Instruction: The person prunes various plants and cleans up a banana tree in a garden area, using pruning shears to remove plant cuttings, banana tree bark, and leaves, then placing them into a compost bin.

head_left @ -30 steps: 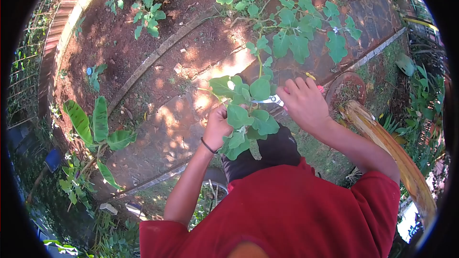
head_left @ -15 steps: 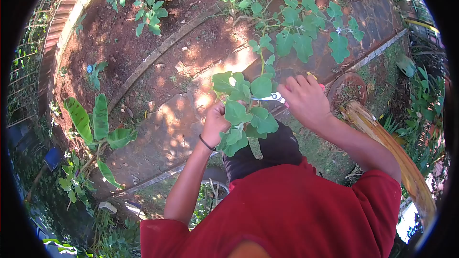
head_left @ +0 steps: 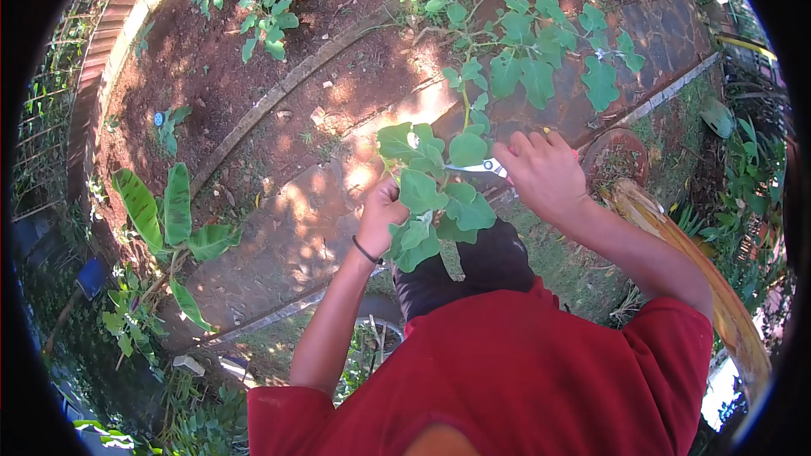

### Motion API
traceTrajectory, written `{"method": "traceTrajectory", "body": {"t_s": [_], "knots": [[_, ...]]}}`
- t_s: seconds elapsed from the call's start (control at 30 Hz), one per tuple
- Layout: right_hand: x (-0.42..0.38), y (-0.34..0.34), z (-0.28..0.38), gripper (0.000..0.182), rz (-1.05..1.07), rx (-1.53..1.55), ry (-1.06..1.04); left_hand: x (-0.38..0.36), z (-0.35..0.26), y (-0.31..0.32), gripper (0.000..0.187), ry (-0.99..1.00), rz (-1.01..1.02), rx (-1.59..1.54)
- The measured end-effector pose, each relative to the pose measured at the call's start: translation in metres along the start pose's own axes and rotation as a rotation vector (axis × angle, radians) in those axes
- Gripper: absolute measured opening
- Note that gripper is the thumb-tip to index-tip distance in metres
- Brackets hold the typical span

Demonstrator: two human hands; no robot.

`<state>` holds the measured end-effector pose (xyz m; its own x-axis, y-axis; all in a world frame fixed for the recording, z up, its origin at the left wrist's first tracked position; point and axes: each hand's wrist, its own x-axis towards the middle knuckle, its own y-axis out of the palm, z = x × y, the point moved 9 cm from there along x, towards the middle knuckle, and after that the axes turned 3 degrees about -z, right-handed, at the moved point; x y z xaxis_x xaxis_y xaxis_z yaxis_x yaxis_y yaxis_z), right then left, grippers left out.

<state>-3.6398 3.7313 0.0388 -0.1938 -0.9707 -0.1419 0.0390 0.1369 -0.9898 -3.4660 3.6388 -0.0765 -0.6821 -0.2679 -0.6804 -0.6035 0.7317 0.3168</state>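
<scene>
My left hand (head_left: 383,215), with a dark band at the wrist, is closed at the left side of a leafy green branch (head_left: 420,190); its fingertips are partly behind leaves, and it pinches what looks like a stem. On the right, my right hand (head_left: 543,171) is wrapped round the handles of metal shears (head_left: 485,167). The shears' blades point left into the leaves, and their tips are partly hidden by foliage. The branch joins a larger plant (head_left: 524,34) at the top.
A paved path (head_left: 279,245) runs diagonally below the hands. Reddish soil (head_left: 245,101) with small plants lies at the upper left. A banana plant (head_left: 177,219) stands on the left. A dry brown trunk (head_left: 693,262) leans at the right, near a round reddish slab (head_left: 615,160).
The branch and the shears have shifted very slightly to the right. Both hands keep nearly the same place and grip.
</scene>
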Motion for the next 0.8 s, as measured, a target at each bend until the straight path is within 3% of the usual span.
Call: {"method": "traceTrajectory", "body": {"t_s": [0.17,0.27,0.33,0.47,0.57,0.63,0.8], "knots": [[-0.004,-0.002,-0.004,0.026,0.060,0.048,0.061,-0.002,0.002,-0.004,0.016,0.031,-0.038,0.087],[-0.006,-0.007,-0.010,0.029,0.092,0.026,0.077,-0.007,-0.003,0.000,0.018,-0.055,-0.051,0.056],[-0.005,-0.015,-0.012,0.032,0.060,-0.008,0.067,-0.005,-0.009,0.002,0.021,0.035,-0.051,0.053],[-0.003,-0.015,-0.011,0.022,0.079,-0.045,0.014,-0.005,-0.019,0.009,0.025,0.063,-0.039,0.102],[-0.003,-0.014,-0.009,0.016,0.085,-0.063,-0.011,-0.002,-0.001,0.004,0.028,0.035,-0.039,0.138],[-0.003,-0.014,-0.010,0.014,0.091,-0.076,-0.012,-0.002,0.019,0.000,0.034,-0.094,-0.035,0.189],[-0.007,-0.015,-0.009,0.015,0.083,-0.067,-0.016,-0.002,0.035,0.009,0.037,-0.121,0.027,0.174]]}}
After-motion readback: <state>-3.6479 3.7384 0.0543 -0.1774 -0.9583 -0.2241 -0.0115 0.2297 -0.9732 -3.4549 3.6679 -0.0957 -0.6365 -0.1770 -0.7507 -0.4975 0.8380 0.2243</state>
